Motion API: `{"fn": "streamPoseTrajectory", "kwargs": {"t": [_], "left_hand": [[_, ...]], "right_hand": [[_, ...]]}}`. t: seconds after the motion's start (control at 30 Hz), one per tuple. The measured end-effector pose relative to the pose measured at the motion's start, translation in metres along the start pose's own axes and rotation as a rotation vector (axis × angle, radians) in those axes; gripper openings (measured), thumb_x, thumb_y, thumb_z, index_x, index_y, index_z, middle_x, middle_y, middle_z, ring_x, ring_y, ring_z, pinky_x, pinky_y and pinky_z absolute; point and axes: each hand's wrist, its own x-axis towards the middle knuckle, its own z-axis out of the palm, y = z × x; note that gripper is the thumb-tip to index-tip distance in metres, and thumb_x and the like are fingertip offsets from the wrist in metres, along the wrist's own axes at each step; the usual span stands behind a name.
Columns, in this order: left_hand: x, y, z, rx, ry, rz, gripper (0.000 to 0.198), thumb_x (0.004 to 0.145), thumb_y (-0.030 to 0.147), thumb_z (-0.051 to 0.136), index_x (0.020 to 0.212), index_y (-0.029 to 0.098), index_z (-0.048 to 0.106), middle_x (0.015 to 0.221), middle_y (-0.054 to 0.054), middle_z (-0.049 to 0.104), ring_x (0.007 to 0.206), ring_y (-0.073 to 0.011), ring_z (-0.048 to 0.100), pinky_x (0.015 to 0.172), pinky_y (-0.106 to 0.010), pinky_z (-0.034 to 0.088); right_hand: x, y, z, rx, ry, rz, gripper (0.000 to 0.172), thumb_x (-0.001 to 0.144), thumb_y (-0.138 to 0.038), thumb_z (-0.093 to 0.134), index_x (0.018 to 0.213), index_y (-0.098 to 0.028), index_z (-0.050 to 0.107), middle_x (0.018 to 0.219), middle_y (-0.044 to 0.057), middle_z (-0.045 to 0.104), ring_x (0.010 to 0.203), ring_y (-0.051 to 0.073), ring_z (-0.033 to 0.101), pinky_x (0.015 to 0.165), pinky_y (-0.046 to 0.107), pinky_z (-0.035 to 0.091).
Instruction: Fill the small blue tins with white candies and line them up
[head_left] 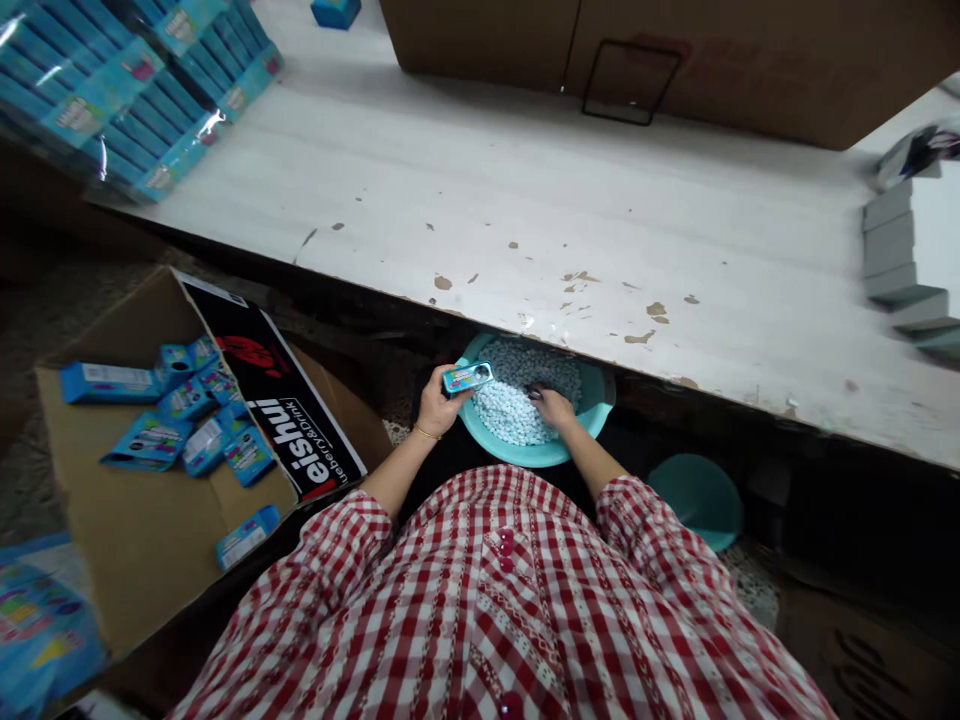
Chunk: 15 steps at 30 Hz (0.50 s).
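My left hand (439, 405) is closed around a small blue printed box (468, 377), holding it over the left rim of a turquoise basin (517, 455). Small pale blue and white pellets (514, 412) fill much of the basin. Low over those pellets is my right hand (553, 406), its fingers drawn together at something small and dark (535, 391) that I cannot make out. The basin sits in front of my body, partly beneath the table edge.
To the left stands an open carton (135, 520) with several blue boxes (187, 395) inside. A white worn table (487, 190) spans ahead, bearing wrapped blue packs (142, 110), a big brown carton (675, 60) and white boxes (911, 235). A green tub (697, 495) is low at right.
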Motion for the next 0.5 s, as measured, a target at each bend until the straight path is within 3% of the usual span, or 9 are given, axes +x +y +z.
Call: {"fn": "streamPoseTrajectory", "kwargs": {"t": [0.1,0.17,0.33,0.4,0.5], "left_hand": [[0.0,0.002,-0.008,-0.001,0.034,-0.021,0.043,0.063,0.032,0.073,0.098,0.018,0.053,0.087,-0.002,0.063,0.077,-0.0152,0.06,0.074,-0.029,0.049],[0.001,0.002,-0.01,0.011,0.049,-0.02,0.043,0.063,0.031,0.073,0.098,0.018,0.053,0.086,-0.001,0.062,0.076,-0.0148,0.059,0.074,-0.029,0.049],[0.003,-0.001,0.003,0.074,0.011,0.05,0.04,0.065,0.027,0.071,0.099,0.019,0.053,0.093,-0.003,0.061,0.085,-0.0178,0.059,0.079,-0.031,0.047],[0.004,0.0,0.013,0.103,-0.026,0.099,0.038,0.066,0.025,0.07,0.099,0.019,0.053,0.095,-0.004,0.061,0.089,-0.0194,0.058,0.082,-0.033,0.046],[0.006,0.006,0.024,0.141,-0.073,0.191,0.035,0.066,0.021,0.067,0.098,0.019,0.053,0.097,-0.005,0.06,0.093,-0.0206,0.056,0.085,-0.035,0.045]], "right_hand": [[0.003,0.008,0.001,0.256,0.058,-0.014,0.037,0.089,-0.025,0.04,0.122,-0.012,0.051,0.112,0.009,0.062,0.098,0.015,0.058,0.081,0.021,0.044],[-0.005,0.019,-0.007,0.297,0.073,-0.037,0.036,0.086,-0.023,0.044,0.12,-0.012,0.051,0.108,0.007,0.063,0.095,0.013,0.058,0.081,0.019,0.044],[-0.04,0.031,-0.051,0.473,0.171,-0.132,0.035,0.079,-0.024,0.054,0.112,-0.014,0.056,0.098,0.005,0.065,0.087,0.015,0.059,0.077,0.025,0.046],[-0.055,0.022,-0.076,0.445,0.189,-0.185,0.034,0.08,-0.026,0.054,0.113,-0.016,0.058,0.103,0.005,0.065,0.091,0.016,0.059,0.08,0.026,0.045],[-0.072,-0.003,-0.111,0.151,0.151,-0.159,0.034,0.082,-0.026,0.05,0.115,-0.02,0.059,0.111,0.006,0.063,0.099,0.02,0.058,0.085,0.03,0.043]]}}
